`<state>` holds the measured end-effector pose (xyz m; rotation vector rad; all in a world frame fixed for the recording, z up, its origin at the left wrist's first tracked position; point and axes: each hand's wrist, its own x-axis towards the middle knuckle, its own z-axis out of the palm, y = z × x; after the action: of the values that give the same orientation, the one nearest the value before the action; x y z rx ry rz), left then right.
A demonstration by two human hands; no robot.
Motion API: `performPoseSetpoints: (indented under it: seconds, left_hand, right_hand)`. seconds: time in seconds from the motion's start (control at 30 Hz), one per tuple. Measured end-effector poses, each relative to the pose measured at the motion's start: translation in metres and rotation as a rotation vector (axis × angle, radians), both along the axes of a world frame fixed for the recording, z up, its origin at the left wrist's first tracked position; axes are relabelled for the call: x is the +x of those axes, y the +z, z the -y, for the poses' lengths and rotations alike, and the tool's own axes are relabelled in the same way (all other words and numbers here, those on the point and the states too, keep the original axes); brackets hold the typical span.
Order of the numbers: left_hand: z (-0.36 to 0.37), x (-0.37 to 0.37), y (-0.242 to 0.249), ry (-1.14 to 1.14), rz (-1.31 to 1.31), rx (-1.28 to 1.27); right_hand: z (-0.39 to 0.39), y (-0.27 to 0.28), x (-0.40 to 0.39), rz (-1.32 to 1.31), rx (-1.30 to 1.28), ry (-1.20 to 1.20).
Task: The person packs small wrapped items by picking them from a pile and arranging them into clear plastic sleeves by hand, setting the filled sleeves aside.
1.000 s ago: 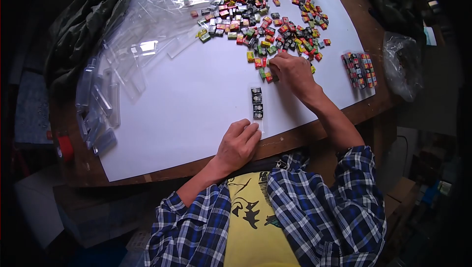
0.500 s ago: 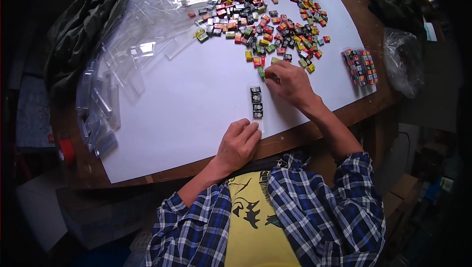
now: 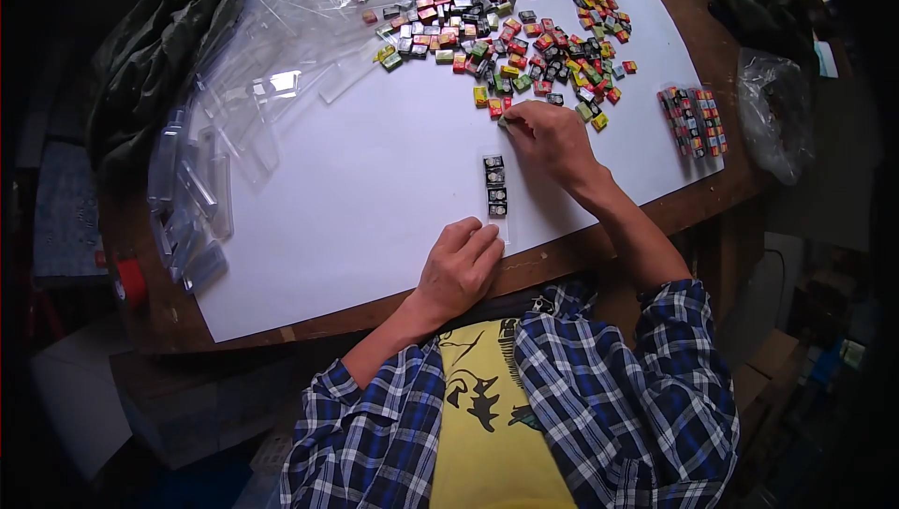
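Observation:
In front of me a narrow clear plastic case (image 3: 499, 233) lies lengthwise on the white sheet. A row of small black blocks (image 3: 495, 192) with pale round prints sits in its middle part. My left hand (image 3: 459, 270) rests at the case's near end, fingers bent and their tips gripping it. Beyond the far end, my right hand (image 3: 559, 146) has thumb and forefinger pinched on a small green block (image 3: 507, 121), which the fingers partly cover. A red block (image 3: 496, 108) lies just past those fingertips.
Many coloured blocks (image 3: 515, 50) spread across the back. Clear plastic sleeves (image 3: 248, 88) and cases (image 3: 192, 195) heap at the left. Filled packs (image 3: 693, 122) stand at the right edge, beside a clear bag (image 3: 773, 116). Dark cloth (image 3: 154, 50) lies at left.
My right hand has drawn the green block slightly away from where it lay, with the fingers now closed on it. My left hand stays at the case's near end. The view has shifted slightly.

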<state>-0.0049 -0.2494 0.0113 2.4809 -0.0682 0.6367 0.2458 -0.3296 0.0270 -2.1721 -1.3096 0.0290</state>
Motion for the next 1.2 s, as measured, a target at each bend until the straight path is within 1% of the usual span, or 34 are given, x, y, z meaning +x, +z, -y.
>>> performPoseSetpoints:
  seconds: [0.17,0.27,0.37,0.43,0.57,0.67,0.8,0.83,0.93,0.97,1.07,1.2]
  left_hand:
    - [0.000,0.001,-0.002,-0.001,0.013,-0.003]
    - [0.000,0.000,-0.002,0.000,0.012,-0.003]
    - [0.000,0.001,-0.001,-0.002,0.011,-0.001]
    - [-0.001,0.001,0.000,-0.006,0.006,0.006]
    - [-0.001,0.001,-0.001,-0.007,0.010,0.010]
    - [0.000,0.001,-0.002,-0.004,0.009,0.006]
    - [-0.001,0.001,-0.001,-0.027,0.005,0.008]
    - [-0.001,0.000,-0.001,-0.026,0.001,0.007]
    - [-0.001,0.001,-0.002,-0.014,0.013,0.003]
    - [0.000,0.000,-0.003,-0.016,0.019,0.002]
    - [-0.001,-0.001,-0.002,-0.019,0.031,0.002]
    - [0.000,-0.001,-0.002,0.005,0.035,0.009]
  right_hand:
    - [0.015,0.009,-0.003,-0.088,0.056,0.101]
    - [0.027,0.006,-0.019,-0.110,0.080,0.295]
    - [0.027,0.001,-0.023,-0.129,0.079,0.302]
    - [0.025,0.001,-0.024,-0.137,0.081,0.297]
    - [0.017,0.001,-0.018,-0.196,0.004,0.272]
    - [0.018,-0.001,-0.019,-0.604,-0.086,0.095]
    - [0.018,-0.001,-0.023,-0.650,-0.101,0.024]
    - [0.022,0.000,-0.022,-0.642,-0.100,0.019]
    - [0.031,0.004,-0.018,-0.418,0.032,-0.063]
    - [0.034,0.003,-0.013,-0.414,0.031,-0.058]
    - [0.045,0.004,0.000,-0.123,-0.039,-0.234]
    - [0.047,-0.001,-0.001,-0.011,-0.040,-0.207]
